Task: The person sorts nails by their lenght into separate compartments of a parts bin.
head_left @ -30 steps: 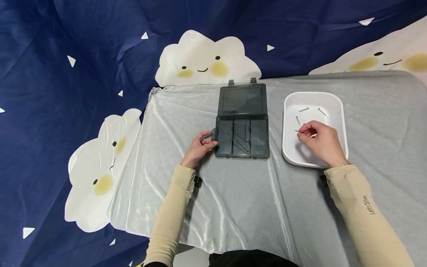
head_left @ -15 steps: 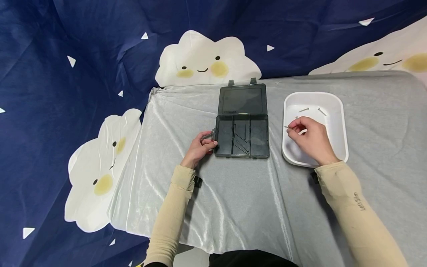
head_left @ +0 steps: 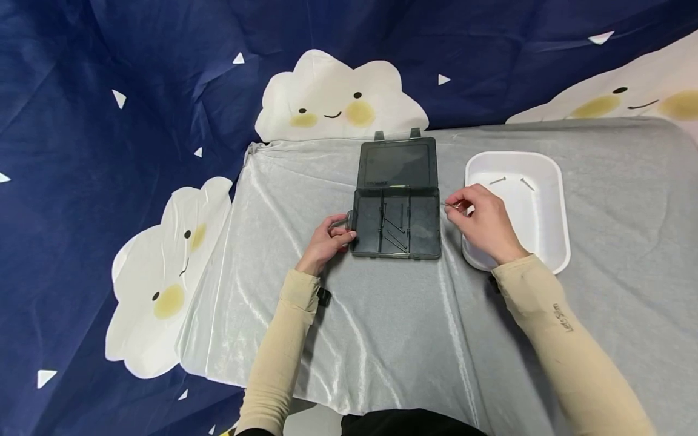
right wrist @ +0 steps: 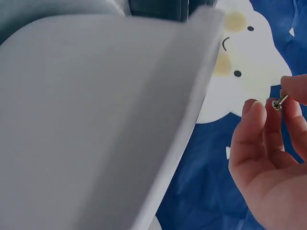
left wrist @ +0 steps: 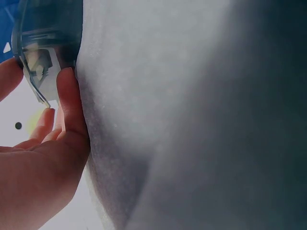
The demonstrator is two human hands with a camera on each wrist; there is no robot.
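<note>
A dark see-through plastic organizer box (head_left: 425,224) lies with its lid (head_left: 397,163) raised. Several long dark screws (head_left: 396,240) rest in its middle section; the right section holds none. At the box's left side my left hand (head_left: 323,243) grips the edge by the clear handle (left wrist: 45,79), thumb at the front corner. My right hand (head_left: 485,223) pinches a screw (right wrist: 277,104) between thumb and fingers, its cross-slot head showing in the right wrist view. That hand is over the white tray's left rim, with the screw's tip just right of the box.
The white tray (head_left: 561,212) stands right of the box, with two loose screws (head_left: 526,183) visible inside; the hand covers part of it. Grey cloth (head_left: 382,327) covers the table. A blue curtain (head_left: 180,60) with cloud prints hangs behind and at the left.
My right hand has moved left with the screw, from inside the tray to the gap by the box. The left hand and the box stay put.
</note>
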